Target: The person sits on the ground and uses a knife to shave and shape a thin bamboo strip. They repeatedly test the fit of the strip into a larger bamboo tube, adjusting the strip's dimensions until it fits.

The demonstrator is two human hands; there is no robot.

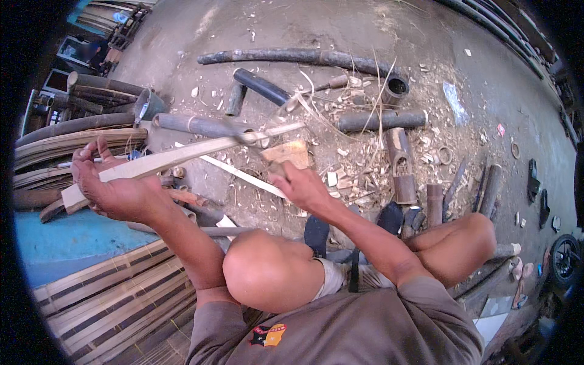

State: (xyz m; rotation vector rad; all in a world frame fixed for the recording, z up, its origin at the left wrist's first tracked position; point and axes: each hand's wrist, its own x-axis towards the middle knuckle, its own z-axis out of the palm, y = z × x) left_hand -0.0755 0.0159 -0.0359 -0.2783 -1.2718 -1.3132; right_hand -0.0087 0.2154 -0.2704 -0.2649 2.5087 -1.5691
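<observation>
My left hand (pixel 125 198) holds the thick end of a long pale wooden bar (pixel 167 160), its thumb over the wood and some fingers stretched out. The bar slants up to the right and tapers toward its far end. My right hand (pixel 304 188) is closed round the handle of a knife (pixel 248 141). Motion blurs the dark blade, which crosses the bar; whether it touches the wood I cannot tell. Beyond my right hand a light brown wood block (pixel 291 153) lies on the floor. A thin pale strip (pixel 243 174) lies below the bar, running toward my right hand.
Chips and shavings (pixel 359 161) litter the floor. Ahead lie a long dark bamboo pole (pixel 286 56) and several short tubes, one notched (pixel 401 164). Bamboo poles (pixel 73 131) and a bucket (pixel 148 103) stand left, above a slatted bamboo panel (pixel 109 292). A wheel (pixel 566 260) is far right.
</observation>
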